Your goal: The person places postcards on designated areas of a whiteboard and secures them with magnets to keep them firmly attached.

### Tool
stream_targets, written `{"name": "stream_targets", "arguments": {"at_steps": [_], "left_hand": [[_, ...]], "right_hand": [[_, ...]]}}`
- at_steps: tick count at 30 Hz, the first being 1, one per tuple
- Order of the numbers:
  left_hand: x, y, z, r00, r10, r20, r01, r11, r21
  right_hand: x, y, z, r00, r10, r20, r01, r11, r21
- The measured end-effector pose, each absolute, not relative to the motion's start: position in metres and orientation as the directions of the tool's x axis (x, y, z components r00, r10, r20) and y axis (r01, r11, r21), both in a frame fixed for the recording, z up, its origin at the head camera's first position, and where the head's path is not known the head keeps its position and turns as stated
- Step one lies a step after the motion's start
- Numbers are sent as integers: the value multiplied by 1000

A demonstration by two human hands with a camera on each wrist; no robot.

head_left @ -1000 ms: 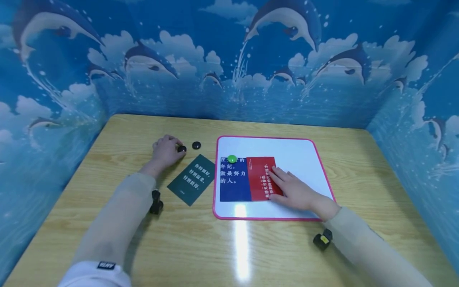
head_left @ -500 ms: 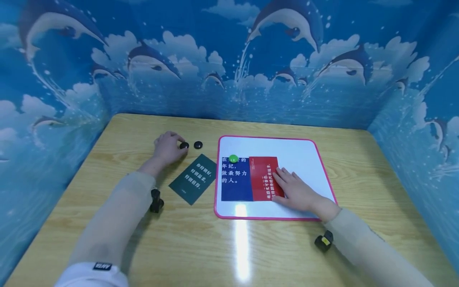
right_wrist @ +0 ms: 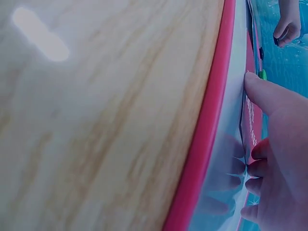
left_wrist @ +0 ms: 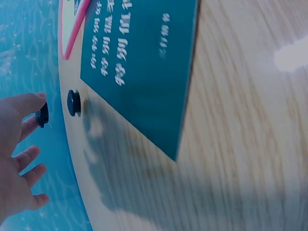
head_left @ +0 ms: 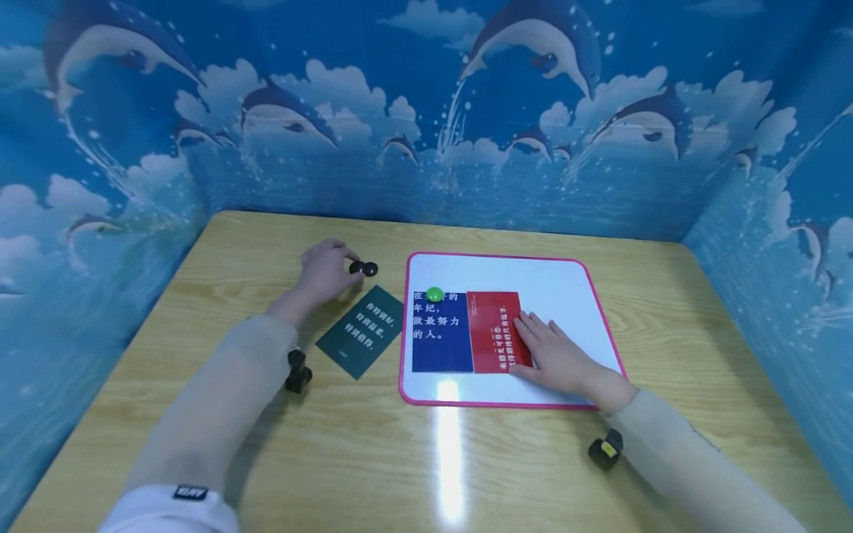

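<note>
My left hand [head_left: 325, 275] pinches a round black magnet [left_wrist: 43, 115] between thumb and forefinger, slightly above the table. A second black magnet [left_wrist: 73, 102] stands on the wood just past it. On the pink-edged whiteboard [head_left: 546, 277], a blue card [head_left: 440, 354] with white characters lies beside a red card [head_left: 492, 318]. A green magnet [head_left: 435, 295] sits on the blue card's top edge. My right hand [head_left: 556, 357] rests on the red card's right side, fingers extended, covering part of it. In the right wrist view, the whiteboard's pink rim [right_wrist: 204, 139] runs past that hand.
A dark green card [head_left: 360, 333] lies slantwise on the wooden table [head_left: 366, 459], its right corner close to the whiteboard's left edge. A blue dolphin-print curtain [head_left: 426, 178] stands behind the table and along its sides.
My left hand has moved right and slightly away with the black magnet, bringing it near the second one. My right hand stays on the red card, nearly still.
</note>
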State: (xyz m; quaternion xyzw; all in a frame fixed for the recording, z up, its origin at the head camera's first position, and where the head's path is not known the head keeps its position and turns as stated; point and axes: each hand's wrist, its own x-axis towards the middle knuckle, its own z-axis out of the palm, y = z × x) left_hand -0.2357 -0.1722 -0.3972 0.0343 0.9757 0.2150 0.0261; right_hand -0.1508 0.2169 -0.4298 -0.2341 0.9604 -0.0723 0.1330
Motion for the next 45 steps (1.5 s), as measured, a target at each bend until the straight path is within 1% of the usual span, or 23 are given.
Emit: {"name": "stream_targets", "arguments": {"at_steps": [14,19,23,29,34,41,45], "left_hand": [[-235,-140,-385,-993,118,-20,100,915,391],[-236,-121,-381,-988,153,8,145,916,374],[-238,-103,-377,-981,194,22,190,923,335],[-240,-73,-369,-964,265,6,258,931,258],[-242,-48,-369,-949,315,-11,304,923,238],[-242,-17,-371,-915,399,-61,382,905,188],[-242,-2,-371,-900,424,-99,405,899,169]], "right_hand": [[-150,218,-430,-856,-470,-216,-428,878,-212],[-149,218,-430,-858,-466,-218,-424,881,-211],[-149,219,-430,-860,-462,-218,-423,883,-204],[-148,220,-430,-862,-457,-218,-418,885,-204],[-148,221,-432,-864,-456,-215,-416,886,-205],[-148,223,-432,-865,-453,-216,-414,887,-203],[-148,223,-431,-863,-456,-219,-415,886,-208]]}}
